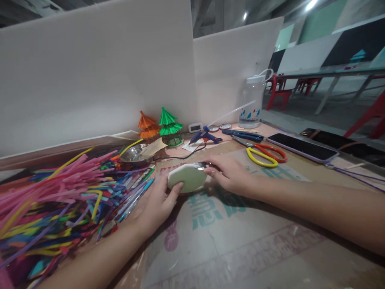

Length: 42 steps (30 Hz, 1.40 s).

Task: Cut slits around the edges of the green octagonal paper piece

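My left hand [158,202] grips the near left edge of a pale green and white oval case [187,176] that rests on the cardboard-covered table [228,241]. Its thumb lies on the case's lower edge. My right hand [231,173] comes in from the right with fingers curled, pinching something shiny and silver at the case's far right end. I cannot make out what that small metal part is.
A big heap of coloured straws and strips [57,200] fills the left. Behind stand orange [148,126] and green paper pagodas [170,126], a metal bowl [134,154], a blue glue gun [206,136], scissors [264,154], a phone [302,146], a clear jar [252,102] and white partition boards [99,72].
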Tool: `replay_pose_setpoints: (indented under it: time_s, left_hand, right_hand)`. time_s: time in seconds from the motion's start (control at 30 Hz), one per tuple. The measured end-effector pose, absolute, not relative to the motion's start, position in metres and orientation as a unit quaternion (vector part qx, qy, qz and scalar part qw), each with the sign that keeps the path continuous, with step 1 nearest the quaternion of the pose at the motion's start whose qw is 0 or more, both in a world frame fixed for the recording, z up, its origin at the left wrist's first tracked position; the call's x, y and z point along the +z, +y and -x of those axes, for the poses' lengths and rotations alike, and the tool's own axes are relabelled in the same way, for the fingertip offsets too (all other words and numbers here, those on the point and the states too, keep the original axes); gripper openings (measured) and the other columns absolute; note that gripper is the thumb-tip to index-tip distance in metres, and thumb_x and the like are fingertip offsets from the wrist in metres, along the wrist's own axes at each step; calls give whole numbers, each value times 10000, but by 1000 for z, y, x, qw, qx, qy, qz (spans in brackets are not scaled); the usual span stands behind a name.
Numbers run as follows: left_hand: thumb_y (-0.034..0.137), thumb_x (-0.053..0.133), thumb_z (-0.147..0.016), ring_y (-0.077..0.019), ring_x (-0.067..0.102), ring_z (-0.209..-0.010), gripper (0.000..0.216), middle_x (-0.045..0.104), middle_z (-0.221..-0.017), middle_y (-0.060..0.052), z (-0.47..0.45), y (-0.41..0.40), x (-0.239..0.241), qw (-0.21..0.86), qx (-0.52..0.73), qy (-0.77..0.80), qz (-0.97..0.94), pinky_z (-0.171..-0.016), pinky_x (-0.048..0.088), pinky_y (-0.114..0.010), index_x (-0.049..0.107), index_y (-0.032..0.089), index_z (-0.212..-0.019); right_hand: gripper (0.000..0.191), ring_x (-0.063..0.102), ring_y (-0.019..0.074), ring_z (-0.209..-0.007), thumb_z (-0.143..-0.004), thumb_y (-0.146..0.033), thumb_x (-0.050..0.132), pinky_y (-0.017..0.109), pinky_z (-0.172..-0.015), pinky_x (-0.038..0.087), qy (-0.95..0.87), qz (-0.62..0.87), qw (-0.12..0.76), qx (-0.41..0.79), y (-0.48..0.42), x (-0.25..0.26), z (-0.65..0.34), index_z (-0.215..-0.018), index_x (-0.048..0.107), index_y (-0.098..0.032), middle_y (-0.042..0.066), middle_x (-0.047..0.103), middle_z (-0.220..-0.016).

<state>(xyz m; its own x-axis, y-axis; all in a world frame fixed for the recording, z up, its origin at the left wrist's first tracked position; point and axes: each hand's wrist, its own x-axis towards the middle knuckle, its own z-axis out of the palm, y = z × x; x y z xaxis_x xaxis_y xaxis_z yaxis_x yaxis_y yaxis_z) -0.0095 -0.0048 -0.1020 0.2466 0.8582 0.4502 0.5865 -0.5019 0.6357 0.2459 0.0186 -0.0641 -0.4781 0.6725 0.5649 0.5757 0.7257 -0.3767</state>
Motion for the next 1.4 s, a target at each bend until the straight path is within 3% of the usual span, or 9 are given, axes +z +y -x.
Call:
replay_pose_setpoints:
  time_s: [0.23,0.73,1.07,1.4]
  left_hand:
    - [422,509,-966,-274,640,-1065,337,687,-1136,-119,10,-12,-96,134,352,489,-787,-923,512,-414,613,196,-1193]
    - [370,572,-931,-267,655,-1028,288,719,-1071,-94,9,-16,-92,137,367,480,-785,-892,528,-373,652,210,-1157]
    - [416,492,-987,-259,633,-1112,373,665,-1215,-110,10,-8,-99,142,376,472,-785,-958,496,-398,553,207,-1290]
    - [320,481,-961,-263,657,-997,274,726,-1072,-85,11,-14,-91,114,316,486,-807,-881,503,-403,637,202,-1152]
  right_hand:
    - [319,667,228,-936,-1013,-325,465,328,-797,475,-868,318,379,42,10,-59,-240,-1211,664,-173,106,745,-1064]
    - [293,666,211,-871,-1008,-275,435,306,-734,452,-874,326,357,42,10,-56,-243,-1120,689,-182,86,758,-984]
    - [292,630,205,-776,-987,-329,479,292,-661,409,-855,361,365,71,18,-61,-246,-1117,685,-169,88,741,-930]
    - [331,658,236,-850,-995,-318,441,328,-717,445,-892,302,331,61,3,-51,-240,-1143,686,-153,113,748,-962]
